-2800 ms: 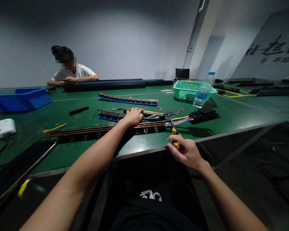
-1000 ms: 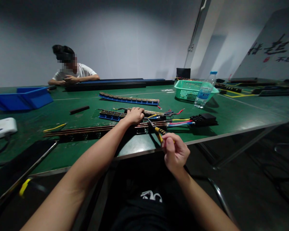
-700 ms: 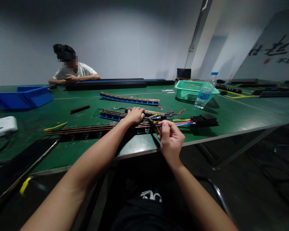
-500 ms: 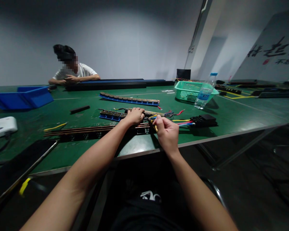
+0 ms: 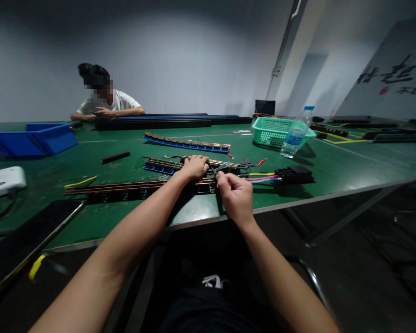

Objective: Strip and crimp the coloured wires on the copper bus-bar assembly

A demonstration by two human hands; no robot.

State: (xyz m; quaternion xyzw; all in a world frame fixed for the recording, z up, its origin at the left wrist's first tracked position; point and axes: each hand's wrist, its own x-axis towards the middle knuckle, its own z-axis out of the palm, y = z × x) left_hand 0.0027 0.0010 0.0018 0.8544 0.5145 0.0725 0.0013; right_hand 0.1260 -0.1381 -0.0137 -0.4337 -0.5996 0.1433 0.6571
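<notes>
My left hand is closed over a strip with copper-coloured bars, fingertips beside loose wires. Close on its right, my right hand is closed in a fist around a small tool with a dark tip and a bit of yellow; its exact kind is unclear. The tip points at the wires by my left fingers. A long dark rail with copper bars lies in front, passing under my left forearm. Yellow, red and blue wires run right to a black connector block.
Beyond lies another blue strip. A green basket and a water bottle stand back right. On the left are a blue bin, a white device and a dark flat panel. A person sits across the table.
My right hand has moved slightly left and down, turning a little with the tool. My left hand stays in place on the strip.
</notes>
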